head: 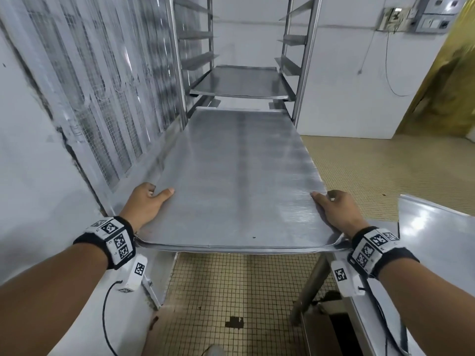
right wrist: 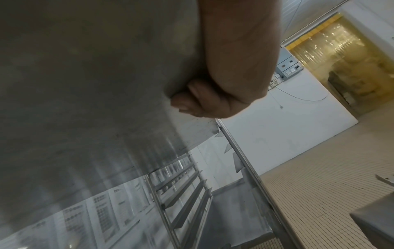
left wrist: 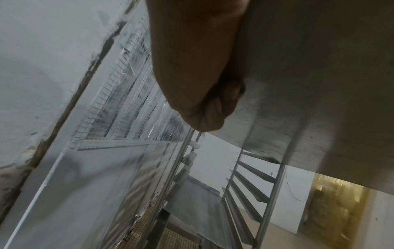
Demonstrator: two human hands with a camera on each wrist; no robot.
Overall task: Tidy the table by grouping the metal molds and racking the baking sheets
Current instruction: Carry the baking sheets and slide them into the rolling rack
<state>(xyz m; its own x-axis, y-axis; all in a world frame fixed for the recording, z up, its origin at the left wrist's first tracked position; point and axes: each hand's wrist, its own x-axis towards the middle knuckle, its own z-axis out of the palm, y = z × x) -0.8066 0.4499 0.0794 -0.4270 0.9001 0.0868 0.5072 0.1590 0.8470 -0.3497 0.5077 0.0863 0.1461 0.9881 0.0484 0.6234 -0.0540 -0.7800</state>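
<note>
We hold a large baking sheet [head: 239, 176] level in front of us, one hand at each near corner. Our left hand [head: 146, 205] grips the near-left corner: the thumb lies on top of the sheet, and from the left wrist camera the fingers [left wrist: 215, 107] curl under the metal against its underside [left wrist: 309, 84]. Our right hand [head: 336, 211] grips the near-right corner the same way, thumb on top, and the right wrist camera shows the fingers [right wrist: 192, 101] folded beneath the sheet [right wrist: 89, 84].

The far edge of the sheet reaches the front of a tall metal rack [head: 305, 60], between its two front uprights; whether it already rests on the angled side rails we cannot tell. One level higher in the rack sits a second baking sheet [head: 239, 82], lying on the rails with its near edge at the front of the frame.

The rack stands against a white wall, with a mesh-covered window [head: 102, 86] along our left. Under the held sheet is a floor of small beige tiles [head: 231, 291] with a few dark stains. At our right, the corner of a steel desk [head: 437, 240] shows, apart from the sheet. Beyond it, a doorway hung with yellow strip curtains [head: 447, 80] opens in the far wall.
</note>
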